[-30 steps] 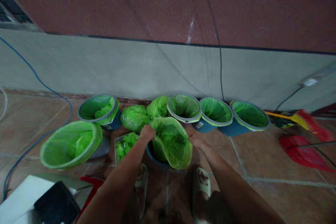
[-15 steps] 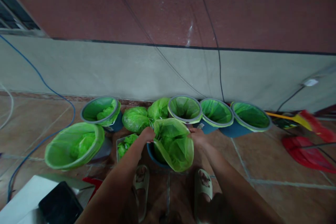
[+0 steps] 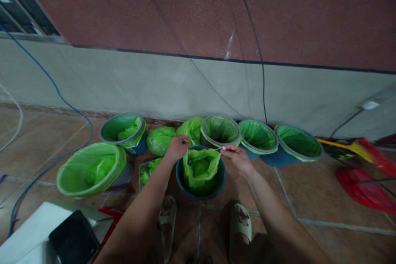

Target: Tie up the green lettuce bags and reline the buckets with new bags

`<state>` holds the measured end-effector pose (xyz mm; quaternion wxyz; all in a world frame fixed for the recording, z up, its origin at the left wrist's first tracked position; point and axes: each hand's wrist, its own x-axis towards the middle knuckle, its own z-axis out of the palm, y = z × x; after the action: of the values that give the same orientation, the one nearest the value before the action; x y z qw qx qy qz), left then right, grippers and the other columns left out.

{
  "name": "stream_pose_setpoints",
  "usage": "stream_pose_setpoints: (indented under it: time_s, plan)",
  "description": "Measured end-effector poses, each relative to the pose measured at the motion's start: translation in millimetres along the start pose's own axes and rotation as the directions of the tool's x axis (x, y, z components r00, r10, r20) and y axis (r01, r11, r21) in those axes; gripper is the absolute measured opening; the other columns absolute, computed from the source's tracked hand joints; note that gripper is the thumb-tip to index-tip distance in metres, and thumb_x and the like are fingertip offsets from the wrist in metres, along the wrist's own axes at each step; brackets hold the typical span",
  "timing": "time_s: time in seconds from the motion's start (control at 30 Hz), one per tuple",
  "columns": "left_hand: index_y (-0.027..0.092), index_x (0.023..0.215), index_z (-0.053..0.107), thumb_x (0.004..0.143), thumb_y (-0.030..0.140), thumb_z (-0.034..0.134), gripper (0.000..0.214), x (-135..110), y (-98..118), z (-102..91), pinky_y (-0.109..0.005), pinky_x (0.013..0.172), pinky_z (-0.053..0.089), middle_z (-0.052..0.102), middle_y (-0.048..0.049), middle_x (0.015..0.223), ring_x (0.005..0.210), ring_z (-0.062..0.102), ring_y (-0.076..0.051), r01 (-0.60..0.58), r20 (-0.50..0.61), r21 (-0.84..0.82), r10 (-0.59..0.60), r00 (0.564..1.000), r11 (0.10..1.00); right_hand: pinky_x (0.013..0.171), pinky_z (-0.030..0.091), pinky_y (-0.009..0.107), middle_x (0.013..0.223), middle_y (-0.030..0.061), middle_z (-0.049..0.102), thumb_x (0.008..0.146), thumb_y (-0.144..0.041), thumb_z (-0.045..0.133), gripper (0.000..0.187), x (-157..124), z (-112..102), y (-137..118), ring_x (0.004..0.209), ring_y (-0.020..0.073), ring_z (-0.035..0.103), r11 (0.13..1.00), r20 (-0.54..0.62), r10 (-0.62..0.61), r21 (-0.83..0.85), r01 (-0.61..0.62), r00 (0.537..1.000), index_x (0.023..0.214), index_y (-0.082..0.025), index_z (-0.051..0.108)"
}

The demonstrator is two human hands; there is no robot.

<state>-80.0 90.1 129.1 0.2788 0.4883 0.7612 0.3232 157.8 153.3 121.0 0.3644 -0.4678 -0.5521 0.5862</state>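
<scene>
In the middle, a green drawstring garbage bag point(image 3: 201, 175) sits inside a round blue bin point(image 3: 220, 185), its mouth gathered narrower than the rim. My left hand point(image 3: 178, 148) is closed at the bag's left side, pinching one end of the drawstring. On the right side, my right hand point(image 3: 237, 157) pinches the other end between thumb and fingers. The strings look taut, drawn up and outward from the bag's mouth. Crumpled green plastic shows within the bag.
Along the wall stand several lined bins, among them a grey-rimmed one point(image 3: 220, 117); a filled green bag point(image 3: 161, 139) lies beside them. At left are a wide lined bin point(image 3: 66, 173), a blue hose point(image 3: 55, 86) and a black phone point(image 3: 74, 237). A red dustpan point(image 3: 355, 187) lies right.
The bag's wide-open mouth has drawn in and now sits lower inside the blue bin. My hands have shifted from its edges to the drawstring ends, and more of the bin's rim shows.
</scene>
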Motion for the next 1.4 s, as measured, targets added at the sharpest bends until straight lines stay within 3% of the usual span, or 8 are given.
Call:
stream_pose_setpoints:
  time_s: [0.17,0.27,0.37,0.5,0.67,0.9,1.07,1.4]
  plan:
    - [0.016,0.100,0.068,0.072,0.020,0.066,0.028,-14,45,-17.7,-0.022,0.064,0.044,0.064,0.0022,0.071,0.063,0.056,-0.010,-0.264,-0.088,-0.586,0.263,0.961,0.767,0.085,0.045,0.029,0.117,0.0040,0.066,0.061,-0.034,0.082,0.023,-16,17,-49,0.098,0.0172,0.060,0.951,0.044,-0.202,0.249,0.185,0.978,0.072,-0.020,0.068]
    - [0.016,0.100,0.068,0.071,0.021,0.070,0.029,-21,56,-16.1,-0.022,0.066,0.045,0.066,0.0013,0.074,0.064,0.058,-0.010,-0.234,-0.009,-0.667,0.306,0.952,0.707,0.088,0.045,0.030,0.105,0.0026,0.070,0.066,-0.033,0.081,0.022,-19,25,-54,0.099,0.0167,0.062,0.908,0.120,-0.192,0.399,0.130,0.974,0.078,-0.022,0.065]
    - [0.015,0.099,0.069,0.073,0.018,0.068,0.026,-23,59,-8.8,-0.025,0.072,0.048,0.068,-0.0004,0.077,0.071,0.062,-0.012,-0.235,0.033,-0.630,0.327,0.944,0.741,0.068,0.048,0.026,0.082,-0.0007,0.070,0.068,-0.034,0.080,0.026,-16,32,-46,0.068,0.0110,0.061,0.880,0.140,-0.111,0.475,0.032,0.984,0.080,-0.022,0.060]
    - [0.015,0.099,0.068,0.077,0.014,0.061,0.023,-21,62,-1.6,-0.027,0.081,0.049,0.070,-0.0017,0.080,0.079,0.065,-0.014,-0.256,0.005,-0.561,0.312,0.950,0.788,0.038,0.021,0.017,0.061,-0.0066,0.058,0.068,-0.037,0.077,0.035,-18,43,-35,0.038,0.0019,0.029,0.933,0.154,0.000,0.357,-0.056,0.988,0.093,-0.021,0.058]
    - [0.016,0.113,0.063,0.084,0.019,0.052,0.031,-22,64,10.5,-0.027,0.071,0.052,0.069,-0.0028,0.085,0.072,0.064,-0.013,-0.192,0.110,-0.515,0.286,0.952,0.836,0.037,0.015,0.018,0.057,-0.0071,0.054,0.069,-0.041,0.071,0.044,-26,62,-23,0.037,0.0027,0.027,0.984,0.379,0.132,0.060,-0.166,0.916,0.105,-0.019,0.057]
    - [0.016,0.120,0.058,0.082,0.011,0.044,0.040,-19,44,28.9,-0.028,0.088,0.049,0.069,-0.0073,0.108,0.096,0.063,-0.017,-0.142,0.118,-0.184,0.165,0.979,0.973,0.036,0.014,0.019,0.052,-0.0072,0.047,0.071,-0.058,0.066,0.043,-12,53,-21,0.037,0.0033,0.027,0.983,0.217,0.101,0.125,-0.131,0.971,0.081,-0.017,0.058]
    - [0.016,0.092,0.065,0.082,0.015,0.045,0.022,-28,34,39.0,-0.026,0.078,0.047,0.070,-0.0030,0.087,0.080,0.061,-0.016,-0.306,0.435,-0.102,0.319,0.842,0.946,0.036,0.017,0.018,0.052,-0.0069,0.048,0.068,-0.057,0.070,0.046,-11,39,-32,0.038,0.0032,0.030,0.974,0.174,0.083,0.193,-0.117,0.981,0.085,-0.016,0.060]
    - [0.015,0.074,0.061,0.085,0.018,0.038,0.026,-14,30,65.5,-0.023,0.053,0.037,0.049,0.0031,0.053,0.050,0.046,-0.011,0.139,0.169,-0.250,-0.098,0.981,0.958,0.038,0.015,0.020,0.054,-0.0073,0.053,0.068,-0.050,0.070,0.052,-9,33,-37,0.036,0.0034,0.026,0.951,-0.085,0.026,0.310,0.001,0.996,0.107,-0.019,0.056]
